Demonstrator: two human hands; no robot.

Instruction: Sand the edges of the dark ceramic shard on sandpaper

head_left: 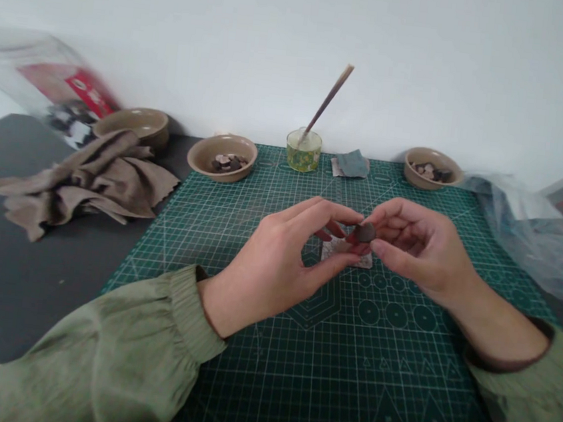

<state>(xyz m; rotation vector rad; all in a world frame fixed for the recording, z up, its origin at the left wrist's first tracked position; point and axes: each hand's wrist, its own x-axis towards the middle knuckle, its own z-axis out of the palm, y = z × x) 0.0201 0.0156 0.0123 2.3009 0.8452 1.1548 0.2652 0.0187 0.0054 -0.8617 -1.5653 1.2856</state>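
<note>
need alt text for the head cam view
The left hand and right hand hold a small dark round piece between their fingertips above a green cutting mat. Beyond sit a tan bowl of similar pieces and a glass jar holding a brush.

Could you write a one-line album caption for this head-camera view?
Left hand and right hand pinch a small dark piece above a green cutting mat.

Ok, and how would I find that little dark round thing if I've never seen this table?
Start at the green cutting mat. Above it, a left hand and a right hand meet, and a small dark round piece is pinched between their fingertips. Unlike the pieces in the tan bowl behind, it's held up in the air.
</note>
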